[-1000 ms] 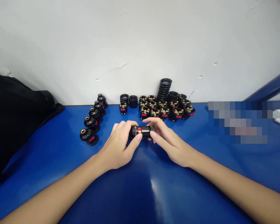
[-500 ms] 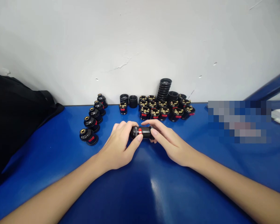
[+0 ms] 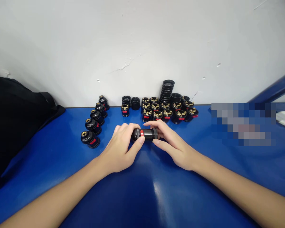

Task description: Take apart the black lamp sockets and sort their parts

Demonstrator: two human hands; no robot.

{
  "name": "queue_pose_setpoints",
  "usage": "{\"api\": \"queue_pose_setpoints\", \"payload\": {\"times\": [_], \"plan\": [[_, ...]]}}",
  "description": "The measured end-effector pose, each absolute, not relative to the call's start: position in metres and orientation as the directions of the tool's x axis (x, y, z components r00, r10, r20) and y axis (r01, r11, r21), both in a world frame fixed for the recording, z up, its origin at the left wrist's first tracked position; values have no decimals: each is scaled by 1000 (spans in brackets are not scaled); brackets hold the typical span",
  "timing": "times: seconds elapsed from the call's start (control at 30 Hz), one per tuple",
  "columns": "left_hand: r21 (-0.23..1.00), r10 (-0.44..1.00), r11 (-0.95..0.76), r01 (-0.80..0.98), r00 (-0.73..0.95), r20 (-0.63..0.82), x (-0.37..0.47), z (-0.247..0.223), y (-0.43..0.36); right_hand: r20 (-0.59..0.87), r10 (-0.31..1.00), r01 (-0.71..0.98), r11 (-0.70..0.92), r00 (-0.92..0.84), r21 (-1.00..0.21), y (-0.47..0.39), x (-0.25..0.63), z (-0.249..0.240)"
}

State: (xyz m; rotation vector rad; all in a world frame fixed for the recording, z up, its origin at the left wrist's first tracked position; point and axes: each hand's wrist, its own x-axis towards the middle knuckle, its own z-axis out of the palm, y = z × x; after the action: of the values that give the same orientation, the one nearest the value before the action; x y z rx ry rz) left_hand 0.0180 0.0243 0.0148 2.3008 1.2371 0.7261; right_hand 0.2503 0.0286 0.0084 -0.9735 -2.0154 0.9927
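Note:
A black lamp holder [image 3: 147, 134] with a red switch piece lies sideways between my hands, above the blue tabletop. My left hand [image 3: 122, 147] is closed around its domed left end, the thumb pressing near the red piece. Around the ring [image 3: 155, 134] at the other end curl the fingers of my right hand [image 3: 174, 144], loosely; its thumb rests at the ring's lower edge. Some right fingertips are hidden behind the holder. To the left stands a slanting row of several similar domed lamp holders [image 3: 93, 126] with brass-coloured holes on top.
Behind my hands stand several open socket bodies [image 3: 180, 117] with brass contacts and red pieces. A leaning stack of black rings [image 3: 167, 91] rises among them near the white wall [image 3: 142, 47]. Black cloth [image 3: 16, 123] covers the left side; a blurred-out patch [image 3: 244, 125] is at right.
My right thumb has slid down off the face of the ring, leaving more of it visible. The left hand keeps its hold, and the lamp holder has barely shifted.

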Motion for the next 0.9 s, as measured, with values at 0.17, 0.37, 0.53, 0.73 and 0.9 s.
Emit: {"api": "queue_pose_setpoints", "payload": {"times": [0.17,0.37,0.53,0.73,0.9], "plan": [[585,842,-526,617,472,261,18,13,25,211,859,361,403,-467,-841,28,248,9],[587,851,-517,623,446,276,17,13,26,257,806,317,472,-533,-823,26,251,7],[582,846,-525,622,458,274,17,12,26,199,861,374,397,-469,-838,27,248,7],[582,844,-526,619,464,269,18,12,26,236,845,355,433,-479,-829,26,250,8],[574,846,-525,629,460,270,17,13,25,230,850,369,429,-474,-825,26,249,9]]}}
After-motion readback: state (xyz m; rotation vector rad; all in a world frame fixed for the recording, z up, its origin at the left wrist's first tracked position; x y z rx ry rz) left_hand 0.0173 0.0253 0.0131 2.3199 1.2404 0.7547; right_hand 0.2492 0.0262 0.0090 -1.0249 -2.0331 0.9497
